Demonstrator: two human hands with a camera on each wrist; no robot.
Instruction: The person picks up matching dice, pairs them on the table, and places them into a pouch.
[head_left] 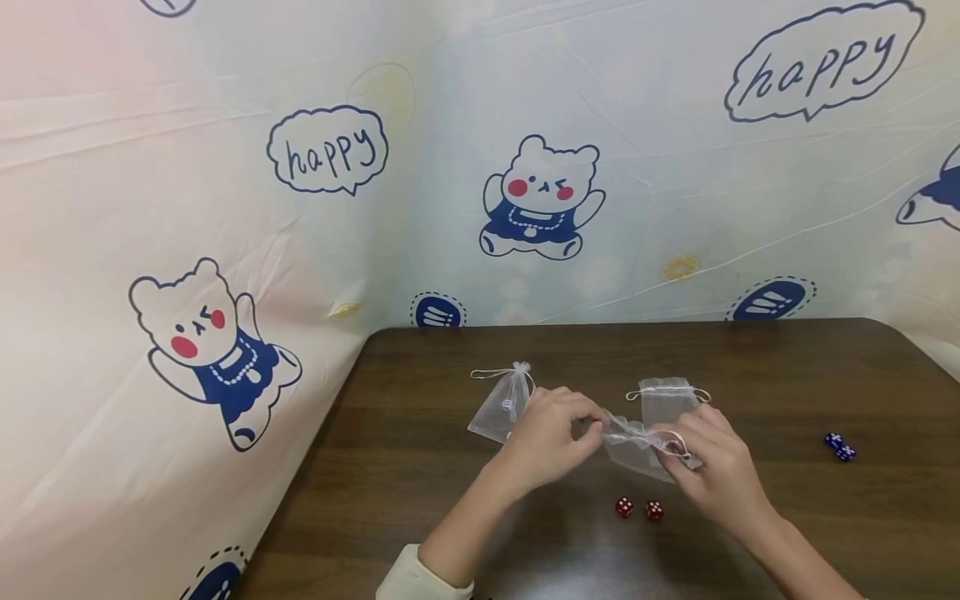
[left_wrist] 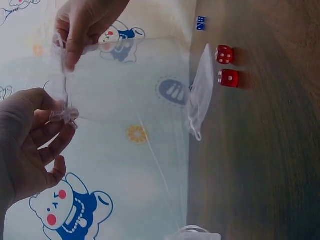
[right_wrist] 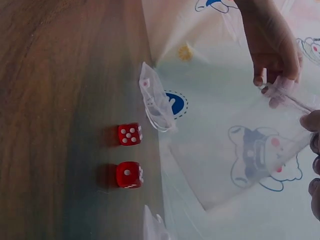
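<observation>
My left hand point(head_left: 551, 433) pinches one side of a sheer white drawstring pouch point(head_left: 633, 467) at its gathered mouth. On the other side, my right hand point(head_left: 712, 467) grips the same pouch, with a loop of its cord showing by the fingers. The pouch point(right_wrist: 240, 155) hangs down in the air and looks empty in the right wrist view. Two red dice point(head_left: 624, 507) lie on the table below the hands. Left of them a second pouch point(head_left: 491, 412) lies tied, a small white die point(head_left: 507, 405) showing through it.
Behind my right hand lies a third sheer pouch point(head_left: 663, 402), flat, with cord loops at both sides. Two blue dice point(head_left: 839, 447) sit together on the right of the dark wooden table point(head_left: 787, 358). A printed cloth point(head_left: 420, 208) hangs along the table's back and left.
</observation>
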